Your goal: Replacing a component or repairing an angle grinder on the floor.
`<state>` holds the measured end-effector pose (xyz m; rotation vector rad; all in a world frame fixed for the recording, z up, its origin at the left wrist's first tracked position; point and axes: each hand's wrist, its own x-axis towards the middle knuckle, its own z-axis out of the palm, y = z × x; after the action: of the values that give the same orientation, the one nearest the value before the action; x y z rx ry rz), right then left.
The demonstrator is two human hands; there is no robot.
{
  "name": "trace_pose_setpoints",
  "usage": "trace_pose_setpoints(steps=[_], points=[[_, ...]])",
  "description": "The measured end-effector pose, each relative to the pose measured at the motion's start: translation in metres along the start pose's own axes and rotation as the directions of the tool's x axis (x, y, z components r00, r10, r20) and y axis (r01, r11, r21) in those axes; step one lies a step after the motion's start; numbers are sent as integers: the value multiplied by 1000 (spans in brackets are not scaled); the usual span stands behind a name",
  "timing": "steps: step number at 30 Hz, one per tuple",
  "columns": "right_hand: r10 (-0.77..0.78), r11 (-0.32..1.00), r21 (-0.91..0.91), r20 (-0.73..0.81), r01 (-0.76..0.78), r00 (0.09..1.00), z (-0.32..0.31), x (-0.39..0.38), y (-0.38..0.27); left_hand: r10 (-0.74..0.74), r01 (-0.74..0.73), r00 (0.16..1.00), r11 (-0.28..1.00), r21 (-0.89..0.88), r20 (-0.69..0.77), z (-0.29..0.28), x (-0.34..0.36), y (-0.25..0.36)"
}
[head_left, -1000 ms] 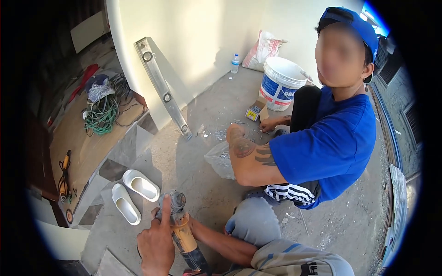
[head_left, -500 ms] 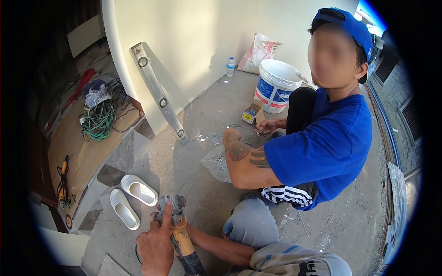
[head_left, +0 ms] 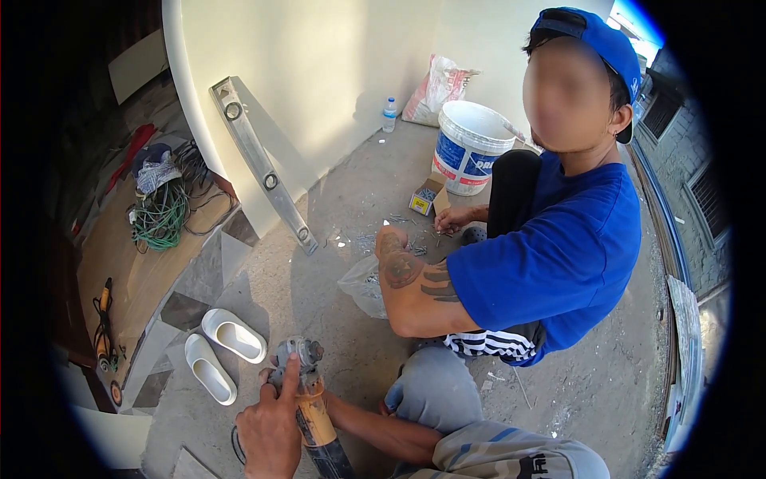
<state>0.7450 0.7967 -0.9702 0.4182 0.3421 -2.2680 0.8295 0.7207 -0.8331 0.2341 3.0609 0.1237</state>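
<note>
An angle grinder (head_left: 315, 415) with an orange and black body and a grey metal head (head_left: 297, 353) rises from the lower edge. My left hand (head_left: 271, 427) is beside it, its index finger stretched onto the grinder's head and the other fingers partly bent. From the right, my right forearm (head_left: 391, 431) reaches behind the orange body; my right hand supports the tool there, its fingers mostly hidden. A person in a blue shirt (head_left: 550, 239) squats close on the right, a hand (head_left: 456, 219) near small metal fasteners on the concrete floor.
White slip-on shoes (head_left: 233, 335) lie left of the grinder. A spirit level (head_left: 267, 172) leans against the cream wall. Beyond are a white bucket (head_left: 471, 152), a box of fasteners (head_left: 428, 197), a plastic bag (head_left: 363, 287), a bottle (head_left: 389, 116), a sack (head_left: 437, 92) and tangled green cable (head_left: 159, 217).
The view has shifted slightly, so the surroundings sit a little further left. My index finger stays on the grinder's head, and the grinder has hardly moved.
</note>
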Motion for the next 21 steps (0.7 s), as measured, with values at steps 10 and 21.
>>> trace_pose_setpoints(steps=[10,21], points=[[83,996,43,-69,-80,994,-30,-1,37,28,-28,998,1000,-8,-53,2,-3,-4],[123,973,174,157,-150,980,-61,20,48,13,-13,999,1000,-1,-30,3,-5,-2]])
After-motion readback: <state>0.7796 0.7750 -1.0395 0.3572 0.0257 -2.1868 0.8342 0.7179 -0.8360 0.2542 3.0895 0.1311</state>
